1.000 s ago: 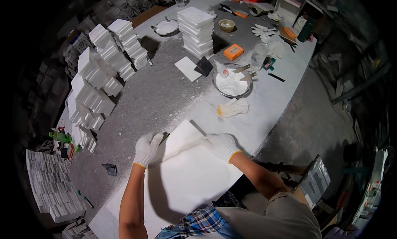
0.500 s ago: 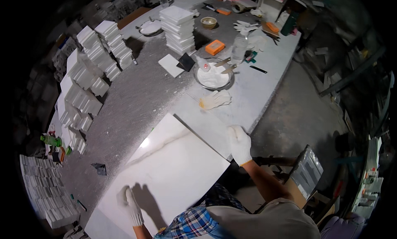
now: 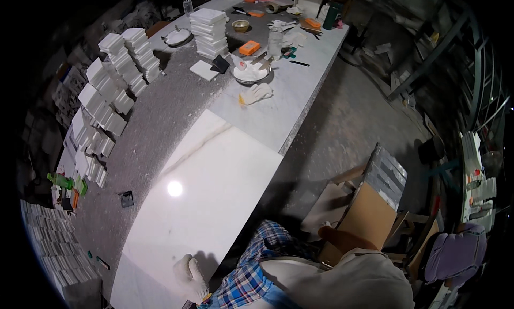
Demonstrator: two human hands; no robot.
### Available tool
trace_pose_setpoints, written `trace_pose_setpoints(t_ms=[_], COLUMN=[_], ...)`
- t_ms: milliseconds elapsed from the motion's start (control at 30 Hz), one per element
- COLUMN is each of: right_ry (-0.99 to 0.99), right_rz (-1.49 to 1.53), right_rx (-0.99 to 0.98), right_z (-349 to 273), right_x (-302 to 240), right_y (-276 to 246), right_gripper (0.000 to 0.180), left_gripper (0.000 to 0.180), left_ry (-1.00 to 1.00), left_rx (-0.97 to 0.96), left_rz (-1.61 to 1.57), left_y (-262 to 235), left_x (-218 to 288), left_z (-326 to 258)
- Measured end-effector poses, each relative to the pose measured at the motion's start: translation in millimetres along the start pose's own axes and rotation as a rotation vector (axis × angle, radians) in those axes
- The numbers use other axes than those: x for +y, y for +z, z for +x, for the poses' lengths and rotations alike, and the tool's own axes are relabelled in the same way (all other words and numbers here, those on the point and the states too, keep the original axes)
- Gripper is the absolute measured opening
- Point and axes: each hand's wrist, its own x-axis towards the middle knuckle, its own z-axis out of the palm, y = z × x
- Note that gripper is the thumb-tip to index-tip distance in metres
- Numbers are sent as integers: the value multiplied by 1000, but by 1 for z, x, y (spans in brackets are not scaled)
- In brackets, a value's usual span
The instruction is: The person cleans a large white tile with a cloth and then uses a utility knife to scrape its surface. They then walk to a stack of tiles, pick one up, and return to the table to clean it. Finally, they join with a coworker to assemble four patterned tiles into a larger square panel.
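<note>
A white stone-look slab (image 3: 214, 186) with a brown vein lies along the near side of the worktable, one edge beside the table's right edge. My left hand (image 3: 188, 274), in a white knit glove, is at the slab's near end, its fingers loosely bent and apart, with nothing visible in them. Its shadow falls on the slab beside it. My right forearm (image 3: 348, 238) reaches out past the slab's right side, by a brown cardboard piece (image 3: 367, 210); the hand beyond it does not show.
A bowl of white powder (image 3: 250, 73) with scrapers and a loose white glove (image 3: 257, 94) lie beyond the slab. Stacks of white tiles (image 3: 209, 33) stand farther back, others (image 3: 101, 97) along the left. A small dark piece (image 3: 126, 199) lies left of the slab.
My right hand has left the slab's far right corner and dropped out of sight. The slab now lies against the table's right edge. My left hand has shifted nearer me.
</note>
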Motion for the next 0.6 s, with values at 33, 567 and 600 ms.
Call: trace_pose_setpoints(t_ms=[33,567,600], right_ry=[17,358,385], right_rz=[-16,-113,-105], right_rx=[-66,-240,-242], right_z=[-11,-47,-43], right_x=[-11,-31,-30], right_y=[-1,-8,2], right_gripper=[77,65,64], left_gripper=[22,19,19], left_ry=[-29,245,274], left_rx=[48,-85,-122], left_rz=[-46,-22,-12], left_y=[-2,-26,-26], left_x=[-9,-36,-35], left_z=[-9,-20,-15])
